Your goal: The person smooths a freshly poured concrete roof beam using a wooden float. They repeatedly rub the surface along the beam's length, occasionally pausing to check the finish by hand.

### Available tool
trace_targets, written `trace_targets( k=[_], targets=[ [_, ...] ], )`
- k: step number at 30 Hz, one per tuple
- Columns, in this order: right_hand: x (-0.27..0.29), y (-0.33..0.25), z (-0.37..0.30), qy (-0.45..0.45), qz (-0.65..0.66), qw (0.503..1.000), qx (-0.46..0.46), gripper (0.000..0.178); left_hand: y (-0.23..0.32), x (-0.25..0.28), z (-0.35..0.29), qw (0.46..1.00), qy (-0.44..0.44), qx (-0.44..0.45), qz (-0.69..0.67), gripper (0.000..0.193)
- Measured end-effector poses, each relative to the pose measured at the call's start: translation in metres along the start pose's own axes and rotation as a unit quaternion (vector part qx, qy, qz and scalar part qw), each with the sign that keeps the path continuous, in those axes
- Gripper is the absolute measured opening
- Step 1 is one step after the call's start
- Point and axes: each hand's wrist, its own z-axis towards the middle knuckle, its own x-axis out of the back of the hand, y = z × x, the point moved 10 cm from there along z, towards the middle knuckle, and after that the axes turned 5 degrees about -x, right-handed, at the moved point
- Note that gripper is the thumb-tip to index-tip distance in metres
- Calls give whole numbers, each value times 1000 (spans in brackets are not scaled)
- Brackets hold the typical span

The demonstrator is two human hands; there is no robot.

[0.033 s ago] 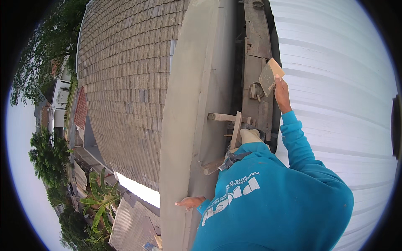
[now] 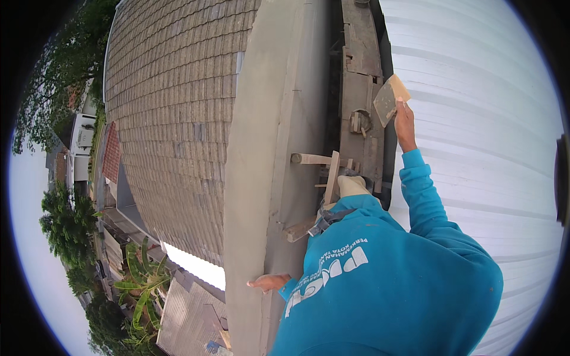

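My right hand (image 2: 405, 126) grips a flat board (image 2: 388, 103) by its tan part. The board is tilted, and its grey face is smeared with what looks like cement. It is above the right edge of the planks (image 2: 362, 89); a small round container (image 2: 360, 122) with a handled tool across it sits there, to the left. My left hand (image 2: 268, 283) lies on the smooth grey top of the wall (image 2: 252, 166), fingers stretched out with nothing in them. Blue sleeves cover both arms.
A narrow gap runs between wall and planks. Wooden pieces (image 2: 332, 181) stick out near my legs, beside a post end (image 2: 300, 158). Tiled roof (image 2: 172, 118) slopes off left of the wall; white ribbed metal roofing (image 2: 475, 136) spreads right. Trees and lower buildings lie far left.
My right hand has moved a little to the right and away from me with the board. The view has shifted slightly; my left hand stays on the wall top.
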Motion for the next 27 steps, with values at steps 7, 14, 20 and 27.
trace_targets(
  k=[7, 14, 20, 27],
  targets=[
    [136, 78, 0, 195, 178, 957, -123, 51, 19, -20, -38, 964, -221, -146, 14, 84],
    [141, 113, -37, 192, 283, 923, -174, 53, 19, -10, -33, 965, -229, -120, 36, 84],
    [153, 113, -34, 194, 341, 907, -153, 50, -6, -23, -84, 849, -514, 29, 123, 81],
    [175, 115, -36, 186, 416, 882, -120, 48, 68, -61, -167, 727, -608, -290, 132, 73]
  ],
)
